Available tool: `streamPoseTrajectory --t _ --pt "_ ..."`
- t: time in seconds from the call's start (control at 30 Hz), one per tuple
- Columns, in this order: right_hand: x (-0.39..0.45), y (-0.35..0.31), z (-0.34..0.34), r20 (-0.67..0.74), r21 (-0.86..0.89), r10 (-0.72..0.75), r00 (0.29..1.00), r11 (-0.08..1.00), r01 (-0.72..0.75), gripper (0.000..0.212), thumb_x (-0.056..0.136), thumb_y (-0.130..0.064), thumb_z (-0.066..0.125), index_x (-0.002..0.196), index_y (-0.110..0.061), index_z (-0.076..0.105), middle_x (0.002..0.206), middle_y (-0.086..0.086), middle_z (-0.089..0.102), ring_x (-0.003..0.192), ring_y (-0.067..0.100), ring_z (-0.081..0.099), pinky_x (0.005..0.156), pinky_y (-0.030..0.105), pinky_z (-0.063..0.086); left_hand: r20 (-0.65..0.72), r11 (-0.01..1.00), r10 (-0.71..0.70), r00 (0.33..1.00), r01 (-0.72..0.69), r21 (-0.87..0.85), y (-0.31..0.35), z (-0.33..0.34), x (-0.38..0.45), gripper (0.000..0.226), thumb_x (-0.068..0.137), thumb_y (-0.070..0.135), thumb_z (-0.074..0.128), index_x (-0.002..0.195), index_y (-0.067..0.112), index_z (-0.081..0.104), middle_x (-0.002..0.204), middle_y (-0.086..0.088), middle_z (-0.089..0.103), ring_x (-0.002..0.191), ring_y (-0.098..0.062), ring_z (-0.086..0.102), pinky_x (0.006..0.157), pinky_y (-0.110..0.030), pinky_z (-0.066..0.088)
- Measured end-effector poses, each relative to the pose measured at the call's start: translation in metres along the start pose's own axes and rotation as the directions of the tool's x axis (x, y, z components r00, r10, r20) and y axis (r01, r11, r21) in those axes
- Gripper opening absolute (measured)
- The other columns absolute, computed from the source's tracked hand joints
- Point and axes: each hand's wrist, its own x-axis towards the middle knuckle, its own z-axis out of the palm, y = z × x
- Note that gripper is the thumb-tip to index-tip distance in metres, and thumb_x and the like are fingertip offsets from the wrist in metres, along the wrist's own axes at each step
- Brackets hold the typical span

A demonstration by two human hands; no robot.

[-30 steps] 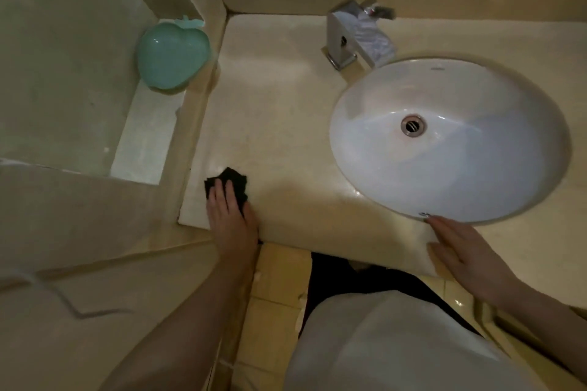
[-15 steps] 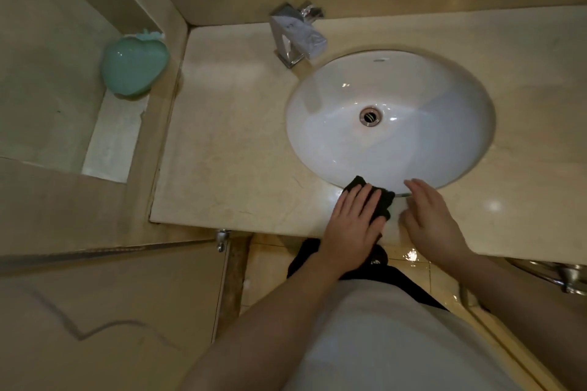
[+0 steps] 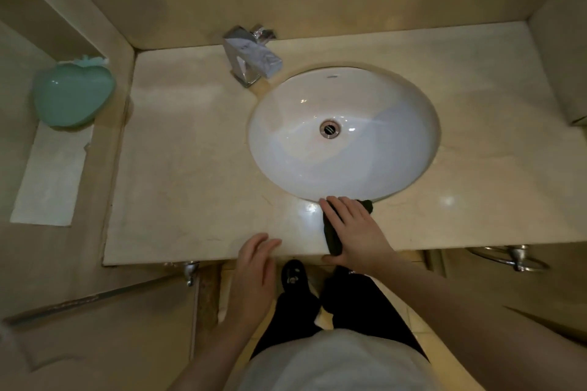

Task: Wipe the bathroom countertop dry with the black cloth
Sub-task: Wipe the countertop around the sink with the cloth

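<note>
1. Pressing flat on the black cloth (image 3: 332,236), the right hand (image 3: 359,232) lies with its fingers (image 3: 341,205) straight and spread, tips at the near rim of the sink.
2. Black cloth: on the bench (image 3: 190,168), front strip, between the sink's near rim and the bench's front edge; one end shows past the fingertips, the other reaches the front edge beside the thumb.
3. Left hand (image 3: 255,267): open, fingers relaxed and slightly apart, holding nothing; fingertips over the front edge of the bench, left of the cloth and apart from it. Contact with the bench cannot be told.
4. Sink (image 3: 343,133): white oval basin set into the bench, metal drain (image 3: 330,128) at its centre.
5. Tap (image 3: 252,55): chrome, square-bodied, behind the sink's left side.
6. Green apple-shaped container (image 3: 74,94): on a lower ledge left of the bench.
7. Glossy reflections on the bench, left and right of the right hand.
</note>
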Motion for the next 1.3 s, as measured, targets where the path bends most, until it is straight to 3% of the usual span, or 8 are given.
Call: streamPoseTrajectory --t 0.37,0.57,0.67,0.8,0.93,1.1,1.17,1.3 --pt "-0.033 0.057 -0.016 0.048 -0.022 -0.003 0.999 1.0 0.004 0.118 0.07 -0.093 0.042 0.155 -0.014 0.021 0.151 0.008 0.035 0.141 0.029 0.028 0.121 0.05 0.013 0.04 0.997 -0.017 0.999 0.02 -0.078 0.025 0.009 0.003 0.032 0.098 0.001 0.051 0.117 0.021 0.068 0.126 0.013 0.053 0.122 -0.003 0.05 0.105 -0.025 0.043" --pt "-0.031 0.056 -0.008 -0.072 0.061 -0.058 0.996 0.996 0.062 0.08 0.094 -0.072 0.032 0.153 -0.02 0.029 0.155 0.002 0.036 0.144 0.023 0.027 0.123 0.039 0.009 0.12 0.989 -0.081 0.989 0.095 -0.115 0.069 0.044 0.002 0.034 0.099 0.004 0.051 0.113 0.029 0.068 0.124 0.021 0.053 0.121 0.0 0.051 0.107 -0.027 0.043" --pt "-0.062 0.129 -0.015 -0.187 0.128 0.118 0.975 0.987 -0.095 0.063 0.098 -0.058 0.038 0.15 -0.022 0.037 0.156 0.002 0.036 0.146 0.022 0.026 0.122 0.041 0.016 0.145 0.994 -0.05 0.988 0.063 -0.088 0.089 0.055 0.012 0.036 0.098 0.002 0.051 0.112 0.03 0.068 0.124 0.021 0.054 0.121 -0.002 0.052 0.105 -0.027 0.044" --pt "-0.119 0.253 -0.034 -0.206 0.175 0.479 0.853 0.876 -0.449 0.065 0.098 -0.059 0.029 0.153 -0.024 0.028 0.162 0.002 0.021 0.148 0.025 0.018 0.122 0.046 0.017 0.144 1.0 0.01 0.99 -0.011 0.008 0.124 0.086 0.033 0.039 0.099 0.003 0.049 0.126 0.028 0.063 0.133 0.021 0.049 0.126 0.002 0.045 0.109 -0.025 0.04" --pt "-0.133 0.296 -0.043 -0.193 0.314 0.54 0.819 0.825 -0.469 0.069 0.097 -0.062 0.026 0.154 -0.023 0.024 0.161 0.0 0.019 0.149 0.022 0.014 0.122 0.048 0.014 0.204 0.99 0.044 0.978 -0.071 0.123 0.165 0.133 0.053 0.051 0.102 0.014 0.046 0.151 0.024 0.04 0.16 0.007 0.024 0.147 -0.009 0.022 0.122 -0.029 0.019" --pt "-0.115 0.239 -0.018 -0.246 0.525 0.861 0.445 0.505 -0.685 0.062 0.101 -0.042 0.033 0.152 -0.007 0.027 0.157 0.014 0.031 0.146 0.031 0.026 0.119 0.051 0.024 0.226 0.93 -0.087 0.97 -0.002 0.368 0.193 0.176 0.053 0.064 0.103 0.045 0.019 0.154 0.025 -0.015 0.16 0.006 -0.023 0.144 -0.005 -0.025 0.121 -0.032 -0.016" --pt "-0.1 0.201 -0.016 -0.295 0.58 0.79 0.538 0.595 -0.556 0.06 0.098 -0.034 0.043 0.149 -0.004 0.034 0.152 0.016 0.038 0.142 0.032 0.033 0.12 0.046 0.023 0.211 0.927 -0.067 0.975 -0.017 0.376 0.189 0.18 0.054 0.065 0.098 0.049 0.008 0.155 0.023 -0.008 0.161 0.004 -0.016 0.147 -0.007 -0.018 0.122 -0.032 -0.013" --pt "-0.089 0.149 -0.002 -0.271 0.295 0.195 0.943 0.949 -0.112 0.061 0.1 -0.044 0.043 0.151 -0.01 0.036 0.157 0.007 0.034 0.147 0.02 0.026 0.119 0.041 0.024 0.22 0.916 -0.003 0.975 -0.086 0.392 0.176 0.171 0.057 0.065 0.097 0.047 0.007 0.157 0.023 0.008 0.162 0.004 0.003 0.15 -0.01 0.0 0.123 -0.033 0.004"
